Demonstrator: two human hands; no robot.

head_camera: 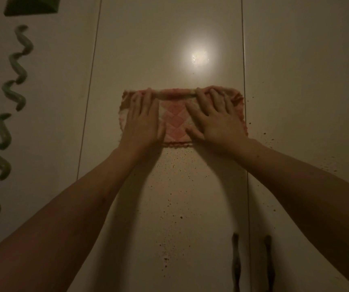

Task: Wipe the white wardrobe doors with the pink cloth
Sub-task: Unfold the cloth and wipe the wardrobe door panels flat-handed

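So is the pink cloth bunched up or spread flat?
Spread flat: left hand and right hand press the pink cloth against the wardrobe door; only its top edge is rolled.

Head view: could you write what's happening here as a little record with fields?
surface: glossy white wardrobe door, between two vertical seams
cloth: pink chequered towelling cloth, spread against that door
hands: left hand presses flat on the cloth's left part, right hand on its right part
dirt: dark specks below and right of the cloth
handles: two dark vertical door handles, either side of the right seam
glare: bright light reflection above the cloth
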